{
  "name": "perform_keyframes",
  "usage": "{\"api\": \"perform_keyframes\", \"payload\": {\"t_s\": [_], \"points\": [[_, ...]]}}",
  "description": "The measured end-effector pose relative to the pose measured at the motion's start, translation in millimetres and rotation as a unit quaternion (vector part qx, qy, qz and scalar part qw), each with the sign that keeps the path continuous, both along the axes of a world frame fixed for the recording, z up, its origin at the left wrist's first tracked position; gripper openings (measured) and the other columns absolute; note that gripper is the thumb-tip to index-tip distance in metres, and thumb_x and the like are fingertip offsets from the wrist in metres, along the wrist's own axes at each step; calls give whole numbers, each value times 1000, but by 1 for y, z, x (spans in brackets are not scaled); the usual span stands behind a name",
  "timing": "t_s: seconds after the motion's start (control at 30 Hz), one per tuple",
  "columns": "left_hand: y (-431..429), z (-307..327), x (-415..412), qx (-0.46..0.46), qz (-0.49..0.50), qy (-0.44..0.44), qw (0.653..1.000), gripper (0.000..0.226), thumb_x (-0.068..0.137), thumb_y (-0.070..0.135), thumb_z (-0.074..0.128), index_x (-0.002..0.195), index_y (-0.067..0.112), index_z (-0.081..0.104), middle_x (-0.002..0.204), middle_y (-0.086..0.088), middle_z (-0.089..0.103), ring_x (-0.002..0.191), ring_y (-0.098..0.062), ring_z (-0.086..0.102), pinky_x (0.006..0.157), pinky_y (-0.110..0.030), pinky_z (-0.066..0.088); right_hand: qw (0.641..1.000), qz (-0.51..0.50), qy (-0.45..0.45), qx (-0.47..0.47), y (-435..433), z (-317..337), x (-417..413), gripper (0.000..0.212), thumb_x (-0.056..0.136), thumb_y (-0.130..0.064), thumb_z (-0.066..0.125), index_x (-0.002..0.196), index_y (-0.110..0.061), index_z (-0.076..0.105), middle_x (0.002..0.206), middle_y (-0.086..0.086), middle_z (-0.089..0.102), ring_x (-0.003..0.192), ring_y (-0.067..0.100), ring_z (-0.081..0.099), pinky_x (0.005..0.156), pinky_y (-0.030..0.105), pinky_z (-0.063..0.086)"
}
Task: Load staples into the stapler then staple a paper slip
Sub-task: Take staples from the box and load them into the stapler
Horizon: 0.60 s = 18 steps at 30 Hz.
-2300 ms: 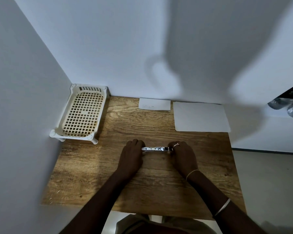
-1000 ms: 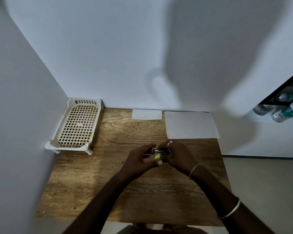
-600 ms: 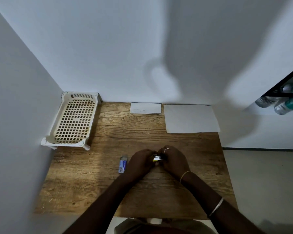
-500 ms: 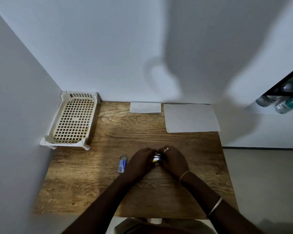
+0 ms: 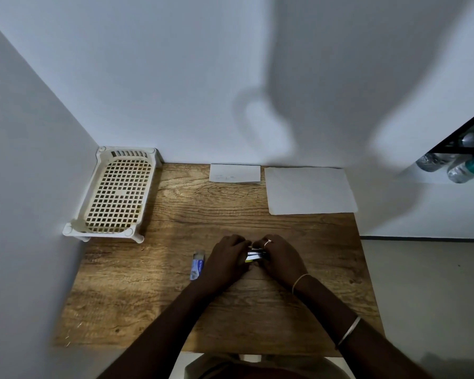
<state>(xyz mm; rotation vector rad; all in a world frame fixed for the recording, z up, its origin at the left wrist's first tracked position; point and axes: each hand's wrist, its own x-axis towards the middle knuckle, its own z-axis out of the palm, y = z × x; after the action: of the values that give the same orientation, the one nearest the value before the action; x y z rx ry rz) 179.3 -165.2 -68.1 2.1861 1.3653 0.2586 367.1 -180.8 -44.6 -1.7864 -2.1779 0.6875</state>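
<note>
The wooden table (image 5: pixel 230 310) carries a cream lattice tray (image 5: pixel 104 233) at its far-left corner, a paper slip (image 5: pixel 234 173) beside a larger white sheet (image 5: pixel 309 190) along the far edge, and a small blue box (image 5: pixel 198 265), possibly staples.

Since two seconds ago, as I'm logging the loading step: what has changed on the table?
The left hand and right hand, then apart at the ends of the stapler lying opened flat, have closed in and both grip it between them. A small blue staple box, unseen before, lies just left of the left hand. The basket, paper slip and larger sheet stayed put.
</note>
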Motion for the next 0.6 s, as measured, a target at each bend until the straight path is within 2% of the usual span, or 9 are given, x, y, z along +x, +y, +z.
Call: {"api": "perform_keyframes", "payload": {"t_s": [0.1, 0.6], "points": [[1, 2, -1, -9, -1, 5, 1000, 67, 81, 35, 80, 142, 19, 57, 140, -2, 57, 125, -23, 53, 102, -36, 45, 1000, 0, -2, -2, 0, 0, 2, 38, 78, -21, 78, 115, -24, 72, 106, -1, 68, 103, 21, 60, 83, 33, 50], [3, 7, 0, -7, 0, 7, 1000, 64, 81, 35, 80, 138, 17, 60, 136, -3, 60, 123, -23, 54, 100, -34, 44, 1000, 13, -11, -9, 2, 2, 3, 39, 80, -25, 77, 118, -24, 70, 112, 0, 67, 107, 21, 59, 87, 35, 51]]}}
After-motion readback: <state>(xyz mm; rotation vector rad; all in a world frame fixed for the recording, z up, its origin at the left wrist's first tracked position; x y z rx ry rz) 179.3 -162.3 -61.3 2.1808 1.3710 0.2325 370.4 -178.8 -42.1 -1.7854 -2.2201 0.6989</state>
